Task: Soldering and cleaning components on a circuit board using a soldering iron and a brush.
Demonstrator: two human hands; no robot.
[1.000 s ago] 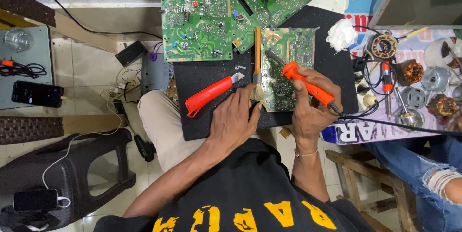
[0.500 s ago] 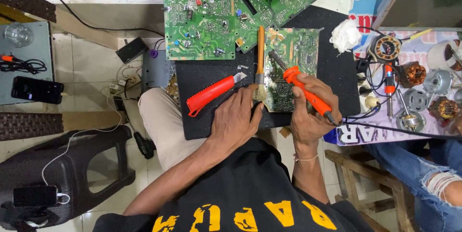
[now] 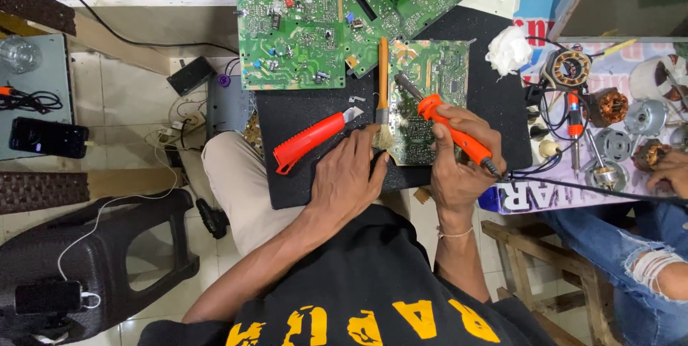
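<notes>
Head view
Right hand (image 3: 459,163): fingers wrapped around an orange soldering iron (image 3: 450,125), its dark tip resting on the small green circuit board (image 3: 430,95).
Left hand (image 3: 351,177): flat and loosely spread on the black mat (image 3: 308,113), fingertips pressing the board's near edge, holding nothing.
Brush (image 3: 383,95): wooden handle, lying just beside the board, bristles near the left fingers.
Red cutter (image 3: 312,139): on the mat, left of the brush.
Larger green boards (image 3: 294,34): farther back on the table.
</notes>
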